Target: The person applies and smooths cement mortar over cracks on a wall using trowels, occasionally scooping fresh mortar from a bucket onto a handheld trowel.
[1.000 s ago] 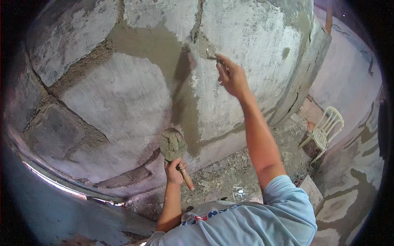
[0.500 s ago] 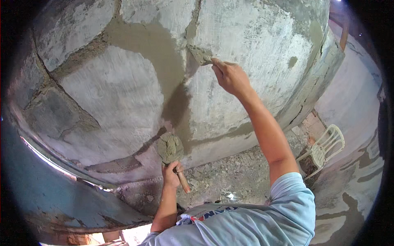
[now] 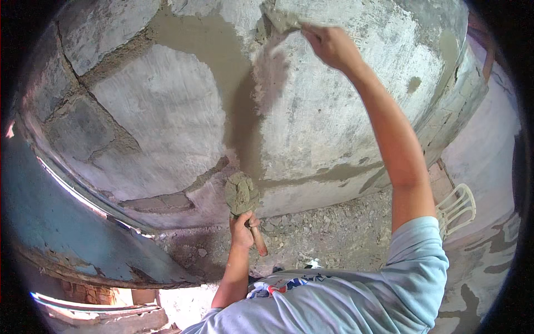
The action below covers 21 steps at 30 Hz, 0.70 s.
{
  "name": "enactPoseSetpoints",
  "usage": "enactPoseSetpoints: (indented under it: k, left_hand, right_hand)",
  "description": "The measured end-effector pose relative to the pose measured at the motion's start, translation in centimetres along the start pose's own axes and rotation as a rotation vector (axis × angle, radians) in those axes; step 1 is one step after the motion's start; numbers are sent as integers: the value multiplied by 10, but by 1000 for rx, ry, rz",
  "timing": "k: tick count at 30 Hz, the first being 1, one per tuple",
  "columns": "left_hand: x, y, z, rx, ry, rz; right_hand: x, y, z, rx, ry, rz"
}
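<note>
My right hand [image 3: 334, 49] is raised at the upper middle, fingers closed on a small trowel [image 3: 283, 21]. Its mortar-smeared blade lies against or close to the wall, beside a crack; the grip is hidden in my fist. Lower down, my left hand [image 3: 242, 227] is closed round a second trowel [image 3: 259, 242] with a wooden handle. A thick lump of grey-green wet mortar [image 3: 242, 192] covers its blade. The rough whitewashed wall [image 3: 161, 111] carries a broad band of fresh mortar [image 3: 245, 111] running downward between bare patches.
Open cracks [image 3: 83, 92] and exposed blocks mark the wall's left side. Rubble and dirt [image 3: 311, 228] cover the ground at its foot. A pale plastic chair [image 3: 457, 209] stands at the right, partly behind my arm. A blue-grey panel [image 3: 83, 222] curves along the lower left.
My right hand and its trowel have moved up the wall along the crack. My left hand still holds the loaded trowel, slightly farther right in the picture; the view has shifted a little.
</note>
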<state>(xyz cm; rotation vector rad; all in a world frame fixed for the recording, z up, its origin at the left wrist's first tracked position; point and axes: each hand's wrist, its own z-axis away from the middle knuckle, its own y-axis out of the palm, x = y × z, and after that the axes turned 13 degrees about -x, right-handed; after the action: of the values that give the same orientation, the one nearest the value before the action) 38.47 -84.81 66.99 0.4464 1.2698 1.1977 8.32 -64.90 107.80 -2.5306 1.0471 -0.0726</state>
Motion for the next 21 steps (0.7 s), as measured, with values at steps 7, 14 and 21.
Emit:
enactPoseSetpoints:
  k: [7,14,21]
  left_hand:
    - [3,4,2,-77,-2,-59]
    - [-19,12,14,-31,62,-185]
    - [-35,5,25,90,133,-369]
  right_hand:
    - [32,5,77,367,1,-110]
    - [55,-32,186,688,347,-507]
    - [93,-39,297,771,435,-628]
